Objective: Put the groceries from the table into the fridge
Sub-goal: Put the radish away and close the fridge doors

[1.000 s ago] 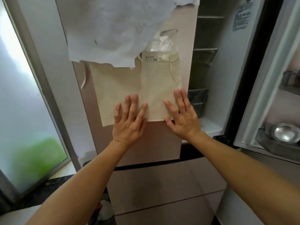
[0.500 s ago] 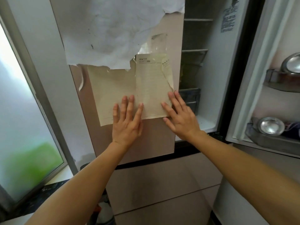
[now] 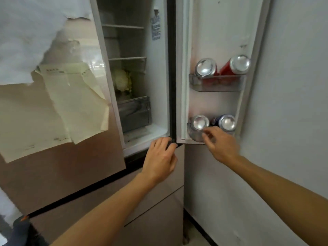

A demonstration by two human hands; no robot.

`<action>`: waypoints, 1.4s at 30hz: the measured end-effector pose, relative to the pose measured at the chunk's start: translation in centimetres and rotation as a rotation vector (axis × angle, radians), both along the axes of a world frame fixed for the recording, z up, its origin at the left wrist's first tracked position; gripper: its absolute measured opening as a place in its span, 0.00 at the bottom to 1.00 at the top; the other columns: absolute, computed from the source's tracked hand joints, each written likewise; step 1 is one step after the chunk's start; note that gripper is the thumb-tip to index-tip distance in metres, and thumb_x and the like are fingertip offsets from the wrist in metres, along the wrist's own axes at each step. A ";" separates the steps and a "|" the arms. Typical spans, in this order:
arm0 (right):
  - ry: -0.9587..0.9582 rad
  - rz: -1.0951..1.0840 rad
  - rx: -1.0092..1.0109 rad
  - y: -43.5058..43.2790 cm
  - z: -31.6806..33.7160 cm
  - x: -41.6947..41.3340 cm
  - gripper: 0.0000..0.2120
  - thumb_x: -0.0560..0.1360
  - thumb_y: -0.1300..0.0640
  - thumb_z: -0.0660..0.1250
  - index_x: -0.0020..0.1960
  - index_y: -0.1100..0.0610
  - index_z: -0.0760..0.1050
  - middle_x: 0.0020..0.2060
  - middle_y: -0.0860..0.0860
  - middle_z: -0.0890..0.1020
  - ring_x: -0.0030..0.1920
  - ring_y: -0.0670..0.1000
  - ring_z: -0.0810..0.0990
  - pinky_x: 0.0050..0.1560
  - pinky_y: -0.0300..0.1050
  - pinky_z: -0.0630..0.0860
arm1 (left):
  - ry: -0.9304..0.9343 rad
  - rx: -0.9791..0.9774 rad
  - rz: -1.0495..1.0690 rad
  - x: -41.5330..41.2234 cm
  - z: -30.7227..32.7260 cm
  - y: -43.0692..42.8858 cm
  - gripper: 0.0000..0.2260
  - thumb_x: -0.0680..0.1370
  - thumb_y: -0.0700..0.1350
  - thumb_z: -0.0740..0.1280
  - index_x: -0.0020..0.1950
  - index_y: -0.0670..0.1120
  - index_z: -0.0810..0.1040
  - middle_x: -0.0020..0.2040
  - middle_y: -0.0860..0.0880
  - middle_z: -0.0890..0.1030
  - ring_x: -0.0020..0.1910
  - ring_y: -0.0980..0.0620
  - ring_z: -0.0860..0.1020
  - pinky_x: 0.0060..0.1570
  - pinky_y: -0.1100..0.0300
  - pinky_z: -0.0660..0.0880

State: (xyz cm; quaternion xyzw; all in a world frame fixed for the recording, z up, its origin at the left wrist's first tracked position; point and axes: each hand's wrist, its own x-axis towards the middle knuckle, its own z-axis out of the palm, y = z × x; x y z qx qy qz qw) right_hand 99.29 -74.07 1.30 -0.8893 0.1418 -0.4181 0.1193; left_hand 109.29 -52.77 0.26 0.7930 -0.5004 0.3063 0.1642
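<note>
The fridge (image 3: 157, 71) stands with its right door (image 3: 221, 32) swung wide, close beside the pale wall (image 3: 292, 103). The way inside is the tall gap between the closed left door (image 3: 62, 166) and the dark seal strip (image 3: 171, 77) on the hinge side. The left hand (image 3: 159, 157) sits at the foot of that gap, its fingers (image 3: 164, 142) loosely bent and holding nothing, their tips at the lower end of the seal strip. Just left of them runs the white sill of the compartment, and above it a clear drawer (image 3: 134, 112) fills most of the width. Higher up, a pale cabbage (image 3: 122, 81) sits under a shelf (image 3: 126, 58), with more shelf room above it. The right hand (image 3: 221, 145) reaches to the lower door bin (image 3: 193, 135). Its fingers (image 3: 210, 133) are blurred at the bin's front rim, so whether they pinch it or only touch it cannot be told. Right behind those fingertips sits a silver-topped can (image 3: 198, 122), and just to their right a blue can (image 3: 224, 122), both showing their ends to the camera. Well above them the upper door bin (image 3: 216, 85) holds two red cans (image 3: 206, 68). Below both hands lie the flat drawer fronts (image 3: 159, 201). Far left of the left fingers, cream papers (image 3: 74, 103) hang on the closed door, one creased edge reaching the door's rim beside the gap, under a torn white sheet (image 3: 26, 32).
</note>
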 end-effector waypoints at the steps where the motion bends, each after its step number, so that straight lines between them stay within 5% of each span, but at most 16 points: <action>1: -0.025 -0.041 0.016 -1.5 0.5 -1.0 0.09 0.77 0.53 0.66 0.54 0.55 0.80 0.47 0.50 0.83 0.43 0.53 0.82 0.40 0.42 0.72 | 0.000 0.006 -0.037 -0.7 0.3 -2.1 0.14 0.73 0.47 0.61 0.55 0.45 0.77 0.55 0.45 0.77 0.55 0.45 0.75 0.56 0.53 0.71; 9: -0.206 -0.205 0.392 -14.9 2.4 -3.1 0.12 0.79 0.52 0.62 0.58 0.55 0.76 0.50 0.52 0.82 0.50 0.54 0.80 0.49 0.43 0.71 | 0.015 -0.040 -0.102 -4.6 2.9 -16.6 0.20 0.74 0.49 0.64 0.64 0.43 0.73 0.62 0.41 0.74 0.61 0.42 0.72 0.62 0.49 0.69; 14: -0.124 -0.132 0.501 -20.1 1.5 0.1 0.19 0.82 0.50 0.56 0.67 0.60 0.70 0.60 0.59 0.78 0.59 0.61 0.76 0.58 0.50 0.70 | -0.013 0.032 0.021 -3.9 2.6 -21.6 0.25 0.77 0.59 0.60 0.72 0.51 0.66 0.66 0.42 0.72 0.65 0.42 0.70 0.69 0.47 0.63; 21: -0.119 0.010 0.641 -19.8 -1.2 2.1 0.23 0.81 0.43 0.53 0.59 0.61 0.72 0.51 0.60 0.80 0.51 0.61 0.78 0.46 0.48 0.71 | -0.041 0.002 0.128 -4.0 1.7 -21.6 0.25 0.76 0.60 0.60 0.69 0.48 0.70 0.60 0.41 0.76 0.60 0.43 0.74 0.66 0.50 0.67; 30: -0.075 0.043 0.607 -16.0 -1.0 -1.9 0.26 0.77 0.40 0.61 0.64 0.60 0.69 0.56 0.56 0.78 0.49 0.53 0.76 0.44 0.41 0.68 | 0.113 0.076 0.191 -5.3 1.9 -16.6 0.29 0.78 0.62 0.58 0.75 0.53 0.56 0.73 0.44 0.64 0.72 0.44 0.63 0.72 0.50 0.57; 36: -0.053 -0.001 0.508 -9.7 -1.6 -5.6 0.27 0.75 0.40 0.65 0.66 0.55 0.66 0.61 0.54 0.72 0.57 0.54 0.75 0.51 0.47 0.75 | 0.154 0.068 0.219 -5.9 1.3 -8.9 0.29 0.80 0.58 0.56 0.77 0.52 0.49 0.74 0.43 0.60 0.67 0.45 0.70 0.61 0.51 0.74; 42: 0.044 0.050 0.315 -3.3 -3.1 -7.9 0.23 0.75 0.42 0.66 0.65 0.51 0.68 0.65 0.52 0.67 0.58 0.50 0.74 0.50 0.47 0.79 | 0.252 0.087 0.274 -6.5 0.7 -2.6 0.32 0.80 0.56 0.59 0.78 0.51 0.46 0.74 0.43 0.60 0.64 0.46 0.72 0.54 0.55 0.76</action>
